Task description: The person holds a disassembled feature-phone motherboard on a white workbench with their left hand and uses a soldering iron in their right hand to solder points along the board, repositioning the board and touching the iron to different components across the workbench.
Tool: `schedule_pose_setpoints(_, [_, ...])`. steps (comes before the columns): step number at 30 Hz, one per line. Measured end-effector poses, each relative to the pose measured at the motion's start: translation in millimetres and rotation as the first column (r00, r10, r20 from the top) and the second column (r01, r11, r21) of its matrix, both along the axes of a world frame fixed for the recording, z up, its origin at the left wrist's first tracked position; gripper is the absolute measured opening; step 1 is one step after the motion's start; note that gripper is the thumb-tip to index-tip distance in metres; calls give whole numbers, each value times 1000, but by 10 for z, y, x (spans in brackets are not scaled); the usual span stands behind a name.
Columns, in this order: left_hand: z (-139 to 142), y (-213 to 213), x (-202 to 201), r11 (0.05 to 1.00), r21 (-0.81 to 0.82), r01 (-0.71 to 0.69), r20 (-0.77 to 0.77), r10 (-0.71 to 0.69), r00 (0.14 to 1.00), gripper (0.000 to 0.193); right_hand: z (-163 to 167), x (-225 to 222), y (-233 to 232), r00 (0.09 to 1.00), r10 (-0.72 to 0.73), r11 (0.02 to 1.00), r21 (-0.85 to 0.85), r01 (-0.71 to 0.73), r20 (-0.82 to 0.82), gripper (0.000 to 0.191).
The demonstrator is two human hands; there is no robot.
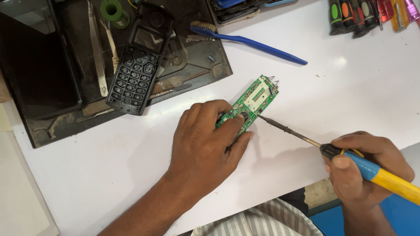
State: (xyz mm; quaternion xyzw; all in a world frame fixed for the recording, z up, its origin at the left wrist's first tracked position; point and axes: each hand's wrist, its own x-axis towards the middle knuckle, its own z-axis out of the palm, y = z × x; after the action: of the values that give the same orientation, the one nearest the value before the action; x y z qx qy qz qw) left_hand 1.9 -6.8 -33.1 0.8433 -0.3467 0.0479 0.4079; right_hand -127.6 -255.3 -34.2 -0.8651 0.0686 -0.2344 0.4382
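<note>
Soldering iron (350, 159) tip on circuit board (253, 101)

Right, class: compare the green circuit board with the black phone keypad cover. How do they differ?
The green circuit board lies on the white table, pinned by the left hand; the black phone keypad cover lies untouched on the dark mat. The board is shorter and carries components; the cover is a hollow shell with key holes. Both are long, narrow and lie flat.
</note>
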Motion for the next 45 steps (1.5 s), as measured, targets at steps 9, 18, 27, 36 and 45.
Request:
schedule_pose_setpoints(9, [7,4,-3,1000,4,-1,2,1,1000,29,7,5,4,1000,-11,1000,4,11,-8,36])
schedule_pose_setpoints(18, [3,8,1,1000,9,1,6,-1,1000,29,4,-7,8,1000,-8,1000,8,8,-14,36])
schedule_pose_setpoints(27, [7,3,-3,1000,5,-1,4,1,1000,29,0,-17,-17,1000,-1,1000,2,1,-13,35])
schedule_pose_setpoints(36, [11,4,-3,1000,13,-2,10,1,1000,29,10,-8,1,1000,-5,1000,21,5,-12,34])
schedule_pose_setpoints(45, [1,4,-1,1000,7,-1,11,1,1000,31,11,-1,-10,1000,-3,1000,11,3,-11,33])
